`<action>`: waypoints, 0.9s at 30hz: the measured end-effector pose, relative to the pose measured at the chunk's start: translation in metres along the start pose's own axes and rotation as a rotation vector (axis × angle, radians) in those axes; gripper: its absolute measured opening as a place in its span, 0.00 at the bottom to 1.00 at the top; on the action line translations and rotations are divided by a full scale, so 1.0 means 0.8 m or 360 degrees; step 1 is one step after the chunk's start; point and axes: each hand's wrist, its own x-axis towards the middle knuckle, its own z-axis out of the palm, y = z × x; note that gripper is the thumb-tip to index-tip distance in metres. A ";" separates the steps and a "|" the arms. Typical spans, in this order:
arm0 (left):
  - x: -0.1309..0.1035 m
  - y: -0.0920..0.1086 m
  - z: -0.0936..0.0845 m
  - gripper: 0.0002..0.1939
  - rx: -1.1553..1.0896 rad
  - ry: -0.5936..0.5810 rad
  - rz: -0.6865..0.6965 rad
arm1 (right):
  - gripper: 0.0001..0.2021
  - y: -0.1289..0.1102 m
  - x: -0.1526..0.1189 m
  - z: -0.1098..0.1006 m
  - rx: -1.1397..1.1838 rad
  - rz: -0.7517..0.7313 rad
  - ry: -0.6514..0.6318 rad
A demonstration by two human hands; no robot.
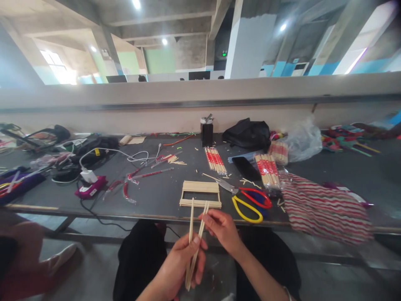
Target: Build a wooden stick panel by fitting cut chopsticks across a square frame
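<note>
Several pale wooden chopsticks [191, 223] fan upward out of my left hand [184, 257], whose thumb and fingers are wrapped round them low down. My right hand [221, 225] pinches the upper ends of the right-hand chopsticks between thumb and fingers. Just beyond both hands, near the table's front edge, lies a rectangular frame [200, 186] built of the same sticks, with a gap in its middle. To its right rest scissors [250, 202] with one red and one yellow handle loop, blades pointing left.
Red-banded chopstick packs [215, 160] lie farther back, near a dark phone [246, 168]. A striped cloth bag [322, 209] covers the right front edge. Left are torn wrappers [128, 188], a purple power strip [90, 187] and a white cable [125, 151]. Another person's foot [61, 259] shows at lower left.
</note>
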 end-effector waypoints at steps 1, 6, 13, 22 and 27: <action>0.000 0.001 0.002 0.20 -0.0028 -0.0028 -0.0008 | 0.19 0.001 0.000 -0.001 -0.0010 -0.0001 0.0004; 0.001 0.001 0.007 0.20 0.0028 0.0130 0.0034 | 0.19 0.004 0.000 -0.007 -0.0143 -0.0034 0.0066; 0.001 0.004 0.001 0.19 0.0306 0.0318 0.0140 | 0.18 0.007 0.000 -0.009 -0.0073 0.0026 0.0084; 0.015 0.071 -0.052 0.20 0.0334 0.0552 0.0532 | 0.15 0.005 0.003 -0.029 0.0165 -0.0076 0.0258; 0.064 0.128 -0.112 0.14 0.0333 0.0838 0.1191 | 0.13 0.005 0.001 -0.033 0.0112 -0.0120 0.0319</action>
